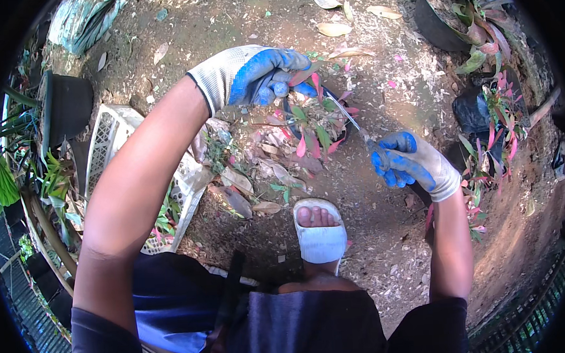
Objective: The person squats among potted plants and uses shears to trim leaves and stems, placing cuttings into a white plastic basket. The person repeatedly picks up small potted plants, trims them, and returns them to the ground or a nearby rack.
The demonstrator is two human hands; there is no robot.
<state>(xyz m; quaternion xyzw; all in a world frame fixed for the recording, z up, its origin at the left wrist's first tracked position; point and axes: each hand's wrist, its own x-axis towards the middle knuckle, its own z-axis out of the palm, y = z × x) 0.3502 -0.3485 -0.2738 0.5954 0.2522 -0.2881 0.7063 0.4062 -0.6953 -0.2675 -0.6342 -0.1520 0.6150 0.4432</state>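
My left hand (271,76), in a white knit glove with blue coated palm and fingers, is at the upper rim of a small dark pot. Its fingertips pinch a leaf or stem of the pink-and-green leafy plant (316,127) growing there. My right hand (399,161), gloved alike, is closed round the handle of a thin metal-shafted hand tool (344,111). The tool points up and left, its tip among the leaves at the pot's right side; its exact kind cannot be told. Leaves hide most of the soil and pot rim.
A white perforated plastic crate (187,191) with plants lies left of centre. A dark pot (65,108) stands at the left, another (439,22) at the upper right. Black plant bags (473,109) hold pink-leaved plants at the right. Dry leaves (237,181) litter the soil near my sandalled foot (320,229).
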